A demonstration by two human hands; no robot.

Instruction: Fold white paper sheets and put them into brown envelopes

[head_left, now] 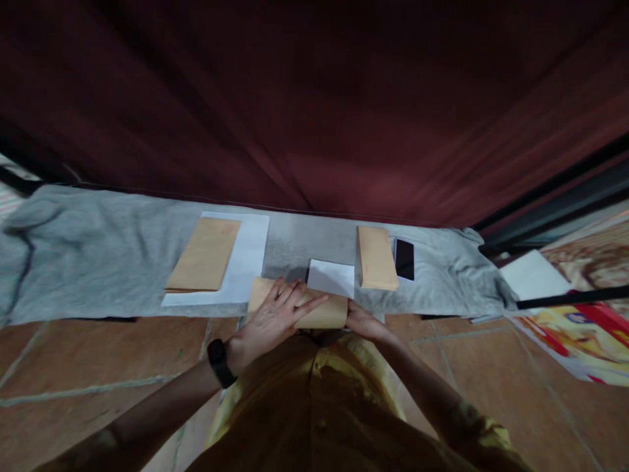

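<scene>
A brown paper envelope (pixel 322 314) lies crosswise at the near edge of the cloth-covered surface, its front edge curving down. My left hand (pixel 280 311) rests flat on its left half, fingers extended and a little apart. At the envelope's right end, my right hand (pixel 362 321) grips the edge, with some fingers hidden under or behind it. A white paper card (pixel 331 276) lies just beyond the envelope, its near edge partly covered by it.
Left are brown envelopes (pixel 205 254) on a white sheet (pixel 253 252). Right stand a stack of smaller brown envelopes (pixel 377 257) and a phone (pixel 405 259). Grey cloth (pixel 108 255) covers the narrow surface. A dark red curtain (pixel 314 118) hangs behind; a white sheet (pixel 534 278) lies far right.
</scene>
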